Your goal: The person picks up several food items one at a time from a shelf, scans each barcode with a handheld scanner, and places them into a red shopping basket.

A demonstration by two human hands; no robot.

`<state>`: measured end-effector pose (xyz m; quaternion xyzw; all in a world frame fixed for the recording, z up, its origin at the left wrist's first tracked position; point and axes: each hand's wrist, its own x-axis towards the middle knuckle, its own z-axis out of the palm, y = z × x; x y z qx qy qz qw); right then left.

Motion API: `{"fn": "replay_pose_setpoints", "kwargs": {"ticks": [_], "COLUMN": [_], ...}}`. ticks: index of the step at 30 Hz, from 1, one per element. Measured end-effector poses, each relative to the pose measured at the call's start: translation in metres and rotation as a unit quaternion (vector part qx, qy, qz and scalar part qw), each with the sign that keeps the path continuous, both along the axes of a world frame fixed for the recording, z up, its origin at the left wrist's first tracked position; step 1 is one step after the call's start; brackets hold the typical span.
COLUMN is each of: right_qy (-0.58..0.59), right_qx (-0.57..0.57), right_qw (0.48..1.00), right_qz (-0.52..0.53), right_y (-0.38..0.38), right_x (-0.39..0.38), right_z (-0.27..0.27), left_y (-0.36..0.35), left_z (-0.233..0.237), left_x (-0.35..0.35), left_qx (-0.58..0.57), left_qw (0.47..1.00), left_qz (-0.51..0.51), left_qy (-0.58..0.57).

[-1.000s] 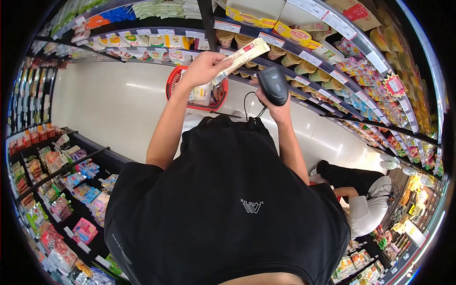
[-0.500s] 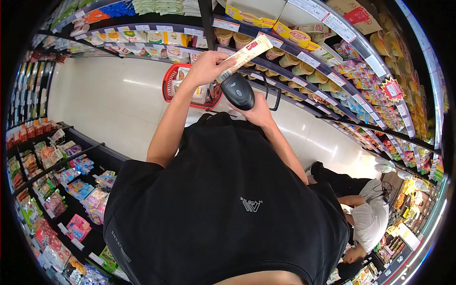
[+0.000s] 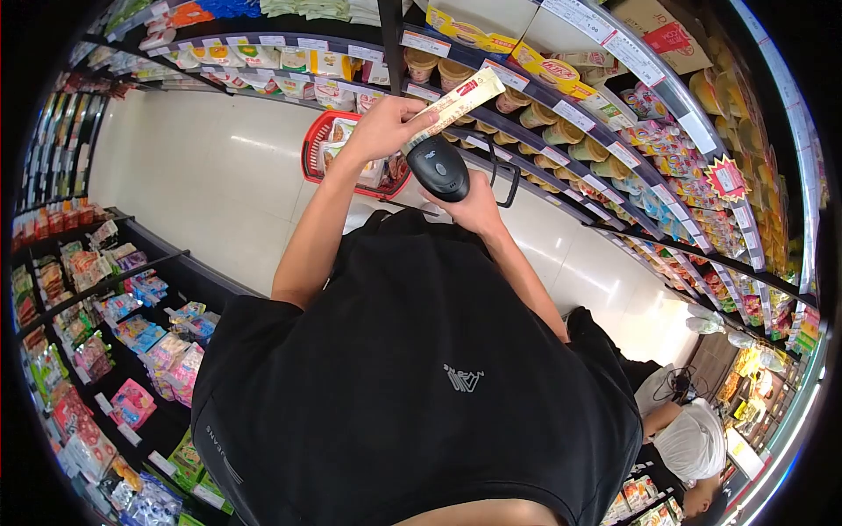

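Note:
My left hand (image 3: 382,131) is closed on the near end of a long, narrow cream-coloured packet (image 3: 465,101) with red print, which slants up to the right. A black handheld barcode scanner (image 3: 438,168) sits in my right hand (image 3: 475,207), its fingers wrapped round the grip. The scanner's head points at the near end of the packet and is close under it. Below and behind my left hand, a red shopping basket (image 3: 310,151) stands on the floor with several packaged goods inside; its black handle (image 3: 505,188) shows beyond the scanner.
Shelves of cups and snack bags (image 3: 579,145) with price labels run along the front and right. A lower display of bagged goods (image 3: 140,337) lies to the left. Pale floor tiles (image 3: 210,167) lie between. A person in a white top (image 3: 693,443) is at lower right.
The view has shifted slightly, and the person in the white top has moved down and right in it. Both hands keep nearly the same hold on packet and scanner.

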<state>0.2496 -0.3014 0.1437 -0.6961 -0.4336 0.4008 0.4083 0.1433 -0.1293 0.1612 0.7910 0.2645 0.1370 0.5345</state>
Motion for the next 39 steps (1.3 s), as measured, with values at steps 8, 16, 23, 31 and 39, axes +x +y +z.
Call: {"fn": "replay_pose_setpoints", "kwargs": {"ticks": [8, 16, 23, 31, 39], "right_qy": [0.122, 0.248, 0.038, -0.061, -0.111], "right_qx": [0.131, 0.139, 0.097, -0.003, -0.048], "right_qw": [0.979, 0.955, 0.991, 0.997, 0.991], "right_qz": [-0.095, -0.089, -0.087, -0.055, -0.05], "right_y": [-0.007, -0.022, -0.015, 0.024, 0.068], "right_x": [0.001, 0.05, 0.026, -0.017, -0.045], "right_z": [-0.023, -0.026, -0.029, -0.062, -0.084], "left_y": [0.001, -0.005, 0.012, 0.037, 0.066], "left_z": [-0.012, -0.056, -0.112, -0.15, -0.147], "left_x": [-0.005, -0.024, -0.037, -0.106, -0.168], "left_qx": [0.001, -0.253, -0.203, -0.207, -0.231], "left_qw": [0.999, 0.955, 0.968, 0.963, 0.958], "left_qz": [-0.009, -0.153, -0.108, 0.036, 0.061], "left_qy": [0.035, 0.031, 0.1, 0.169, 0.157]}}
